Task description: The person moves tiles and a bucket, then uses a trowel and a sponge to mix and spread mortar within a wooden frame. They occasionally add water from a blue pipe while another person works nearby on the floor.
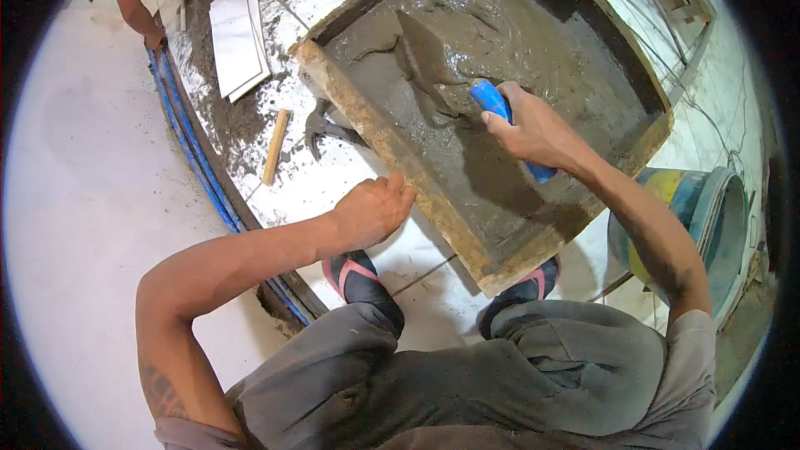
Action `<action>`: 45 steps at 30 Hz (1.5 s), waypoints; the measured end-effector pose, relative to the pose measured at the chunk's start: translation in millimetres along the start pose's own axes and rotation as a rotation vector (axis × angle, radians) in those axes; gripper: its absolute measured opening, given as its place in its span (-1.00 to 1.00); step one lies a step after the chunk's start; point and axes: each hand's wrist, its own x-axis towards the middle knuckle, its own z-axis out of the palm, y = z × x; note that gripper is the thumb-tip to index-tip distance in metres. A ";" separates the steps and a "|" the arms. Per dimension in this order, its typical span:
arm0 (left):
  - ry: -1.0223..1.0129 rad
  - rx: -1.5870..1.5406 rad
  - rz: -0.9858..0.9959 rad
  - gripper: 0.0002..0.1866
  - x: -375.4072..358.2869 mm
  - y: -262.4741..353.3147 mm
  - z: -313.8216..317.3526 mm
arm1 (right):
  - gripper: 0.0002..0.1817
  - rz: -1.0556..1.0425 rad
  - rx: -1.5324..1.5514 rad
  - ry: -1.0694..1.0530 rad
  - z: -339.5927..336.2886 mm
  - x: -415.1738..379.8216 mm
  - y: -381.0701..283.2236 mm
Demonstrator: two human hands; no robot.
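My right hand (529,127) is wrapped round the blue handle of a trowel (490,100). The trowel's blade lies in the wet grey mortar (533,42), partly coated with it. A wooden mixing box (408,179) with worn, mortar-stained edges holds the mortar. At the near left edge of the box, my left hand (375,212) is closed, with its fingers touching the rim; whether it grips the rim or anything small is hidden.
A hammer (329,127) lies left of the box, near a wooden stick (276,147) and white tile pieces (238,37). Blue pipes (193,146) run along the left. A bucket (708,221) lies at the right. Another person's hand (154,37) is at the upper left.
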 end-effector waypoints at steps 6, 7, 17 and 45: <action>-0.016 0.009 0.009 -0.67 0.5 -2.9 2.1 | -0.50 -0.230 -0.033 0.012 26.8 21.8 14.7; -0.025 0.006 0.003 -0.67 -1.1 -1.7 2.8 | -0.53 -0.219 -0.052 -0.002 30.2 26.6 13.3; 0.012 0.030 0.013 -0.77 -0.4 2.6 -6.9 | -0.61 -0.422 -0.291 0.050 61.7 107.7 -17.7; 0.065 0.057 0.047 -0.83 -0.7 0.4 -2.2 | -0.60 -0.369 -0.441 0.037 30.4 123.7 0.2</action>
